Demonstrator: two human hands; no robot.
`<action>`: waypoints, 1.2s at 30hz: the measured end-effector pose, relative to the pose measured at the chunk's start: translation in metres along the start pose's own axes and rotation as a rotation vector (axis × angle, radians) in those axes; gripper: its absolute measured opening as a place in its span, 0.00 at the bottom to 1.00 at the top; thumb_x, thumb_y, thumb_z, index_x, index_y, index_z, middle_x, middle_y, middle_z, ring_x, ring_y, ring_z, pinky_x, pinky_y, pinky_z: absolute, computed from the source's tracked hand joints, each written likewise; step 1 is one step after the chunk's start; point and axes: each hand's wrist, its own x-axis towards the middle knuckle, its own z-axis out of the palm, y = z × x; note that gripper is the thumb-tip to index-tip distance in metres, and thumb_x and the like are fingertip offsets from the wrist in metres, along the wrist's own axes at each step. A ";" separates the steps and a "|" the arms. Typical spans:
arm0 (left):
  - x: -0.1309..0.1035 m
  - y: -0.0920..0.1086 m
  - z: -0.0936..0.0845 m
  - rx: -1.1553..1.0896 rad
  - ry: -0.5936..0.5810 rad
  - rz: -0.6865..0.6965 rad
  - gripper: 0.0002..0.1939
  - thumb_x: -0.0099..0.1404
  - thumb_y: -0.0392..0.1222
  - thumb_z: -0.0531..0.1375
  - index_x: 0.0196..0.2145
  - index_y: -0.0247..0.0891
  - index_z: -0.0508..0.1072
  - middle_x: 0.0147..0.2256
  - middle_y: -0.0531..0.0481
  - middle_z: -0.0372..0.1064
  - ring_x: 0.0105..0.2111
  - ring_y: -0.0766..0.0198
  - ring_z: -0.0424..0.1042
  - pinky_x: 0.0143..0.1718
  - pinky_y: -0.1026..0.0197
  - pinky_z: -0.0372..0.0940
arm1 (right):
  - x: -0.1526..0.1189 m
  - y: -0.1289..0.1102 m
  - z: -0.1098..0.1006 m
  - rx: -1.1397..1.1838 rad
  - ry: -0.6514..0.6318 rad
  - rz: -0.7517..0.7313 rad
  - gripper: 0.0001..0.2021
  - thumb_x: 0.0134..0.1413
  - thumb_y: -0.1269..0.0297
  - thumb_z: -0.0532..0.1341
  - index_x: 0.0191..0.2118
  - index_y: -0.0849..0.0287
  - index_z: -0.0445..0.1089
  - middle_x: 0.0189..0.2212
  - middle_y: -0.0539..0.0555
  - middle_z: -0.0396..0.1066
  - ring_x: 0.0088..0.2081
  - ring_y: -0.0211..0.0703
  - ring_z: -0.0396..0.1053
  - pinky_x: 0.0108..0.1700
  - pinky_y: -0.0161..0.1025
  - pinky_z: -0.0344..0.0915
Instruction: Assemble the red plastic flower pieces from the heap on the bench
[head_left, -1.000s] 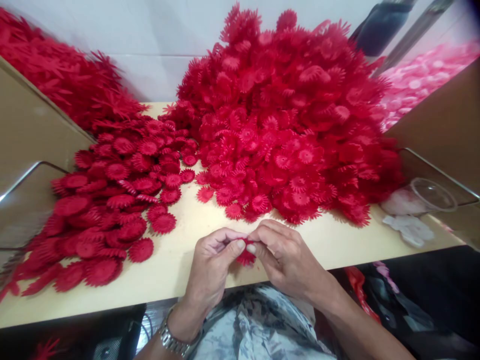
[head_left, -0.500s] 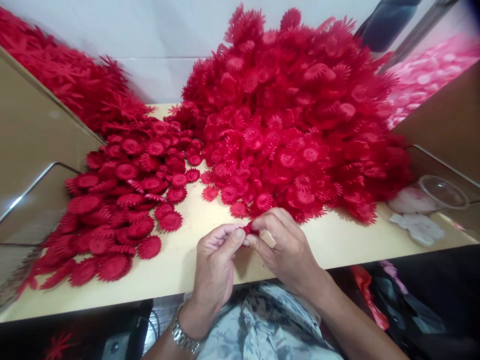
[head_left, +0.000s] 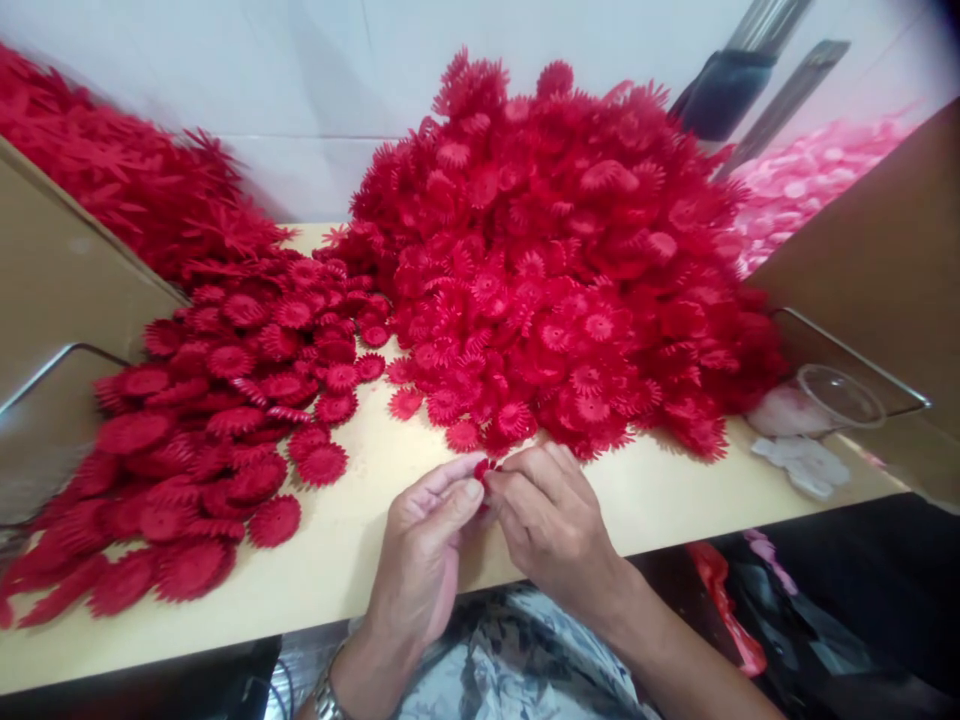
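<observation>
My left hand (head_left: 429, 545) and my right hand (head_left: 551, 520) meet over the front edge of a pale wooden table (head_left: 360, 555). Between their fingertips they pinch one small red plastic flower piece (head_left: 482, 468), mostly hidden by the fingers. Just beyond the hands rises a big heap of red frilled flower pieces (head_left: 555, 270). A flatter spread of red round flower discs (head_left: 225, 420) lies to the left of my left hand.
Cardboard walls stand at the left (head_left: 67, 290) and right (head_left: 885, 250). A clear plastic cup (head_left: 836, 395) and white bits (head_left: 802, 462) lie at the right end. Pink pieces (head_left: 802, 180) lie behind the right wall, and more red pieces (head_left: 127, 180) are piled at the back left.
The red piece showed below my fingers a second ago; now only its top shows between the fingertips. Both hands stay pinched together at the table's front edge.
</observation>
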 end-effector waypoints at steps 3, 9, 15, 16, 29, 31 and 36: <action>0.001 0.002 0.000 0.010 -0.019 -0.043 0.05 0.54 0.35 0.63 0.32 0.34 0.78 0.26 0.48 0.74 0.26 0.69 0.69 0.31 0.68 0.65 | -0.001 0.002 -0.001 0.057 -0.031 -0.009 0.08 0.55 0.77 0.53 0.31 0.62 0.68 0.27 0.56 0.65 0.31 0.42 0.60 0.34 0.40 0.60; 0.000 0.001 -0.001 0.007 -0.052 -0.033 0.07 0.58 0.35 0.60 0.33 0.34 0.78 0.29 0.46 0.75 0.28 0.66 0.71 0.31 0.64 0.67 | 0.001 0.005 -0.008 0.210 -0.056 0.031 0.08 0.54 0.79 0.53 0.32 0.63 0.68 0.28 0.57 0.65 0.32 0.41 0.62 0.33 0.38 0.61; 0.000 0.000 -0.001 0.011 -0.041 -0.020 0.08 0.56 0.35 0.60 0.34 0.34 0.78 0.29 0.45 0.75 0.30 0.62 0.72 0.34 0.61 0.67 | 0.005 0.010 -0.011 0.236 -0.074 -0.024 0.09 0.55 0.79 0.52 0.31 0.62 0.67 0.28 0.56 0.66 0.33 0.41 0.63 0.34 0.38 0.62; 0.000 0.000 -0.001 0.016 -0.025 -0.021 0.08 0.55 0.35 0.61 0.34 0.34 0.78 0.28 0.46 0.75 0.29 0.62 0.72 0.33 0.61 0.68 | 0.004 0.010 -0.011 0.236 -0.077 -0.028 0.09 0.55 0.79 0.52 0.31 0.62 0.67 0.28 0.56 0.66 0.33 0.40 0.63 0.34 0.38 0.62; -0.001 0.001 -0.007 0.084 -0.017 -0.036 0.10 0.50 0.35 0.65 0.33 0.34 0.78 0.26 0.47 0.74 0.27 0.64 0.71 0.30 0.65 0.67 | 0.004 0.011 -0.015 0.170 -0.249 -0.047 0.11 0.58 0.75 0.50 0.27 0.61 0.65 0.26 0.55 0.64 0.31 0.40 0.59 0.34 0.39 0.60; -0.001 0.000 -0.007 0.064 -0.015 -0.028 0.09 0.52 0.36 0.63 0.33 0.34 0.78 0.27 0.46 0.75 0.28 0.64 0.71 0.30 0.63 0.68 | 0.005 0.011 -0.016 0.178 -0.254 -0.055 0.11 0.58 0.76 0.49 0.27 0.62 0.65 0.26 0.56 0.63 0.31 0.40 0.58 0.34 0.39 0.60; -0.001 0.002 -0.008 0.043 0.004 -0.041 0.09 0.50 0.34 0.63 0.32 0.34 0.79 0.27 0.46 0.75 0.28 0.63 0.72 0.30 0.63 0.67 | 0.005 0.011 -0.015 0.196 -0.256 -0.066 0.11 0.57 0.76 0.48 0.28 0.61 0.63 0.27 0.55 0.62 0.31 0.40 0.57 0.33 0.39 0.59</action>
